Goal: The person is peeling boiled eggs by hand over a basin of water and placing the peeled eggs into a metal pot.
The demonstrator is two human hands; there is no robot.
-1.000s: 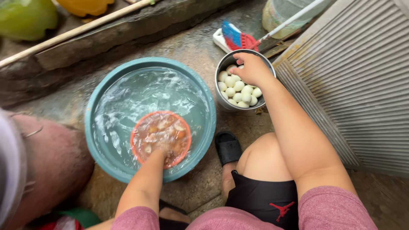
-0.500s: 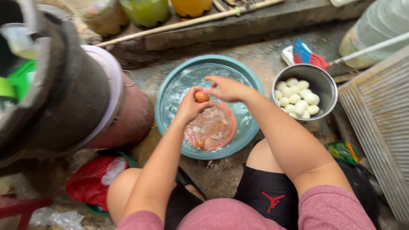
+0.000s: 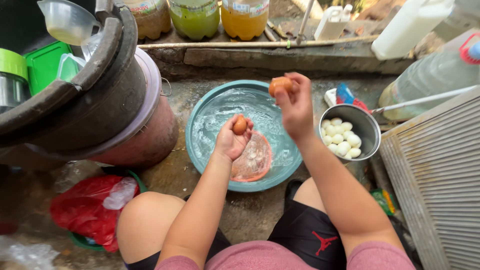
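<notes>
Now, from the head camera, the person squats on the wet stone floor (image 3: 200, 100) and looks down at both hands. The left hand (image 3: 231, 141) is over the middle of the teal basin (image 3: 200, 150), and its fingers are wrapped around a brown egg (image 3: 240, 125). The right hand (image 3: 295, 105) is higher up, above the far right rim of the basin, and its fingers pinch a second brown egg (image 3: 279, 85) at the top. The two eggs are apart, not touching.

The basin is full of clear water. A small orange strainer (image 3: 251, 160) sits in the water near the front rim, just under the left hand.

Just right of the basin stands a metal bowl (image 3: 370, 132) with peeled white eggs (image 3: 341, 141) inside. A grey ridged board (image 3: 440, 185) lies at the right edge of the floor.

On the left there is a big dark bucket (image 3: 100, 100), and a red plastic bag (image 3: 80, 207) lies near the left knee. Bottles of coloured liquid (image 3: 220, 17) stand along the far ledge (image 3: 280, 57).
</notes>
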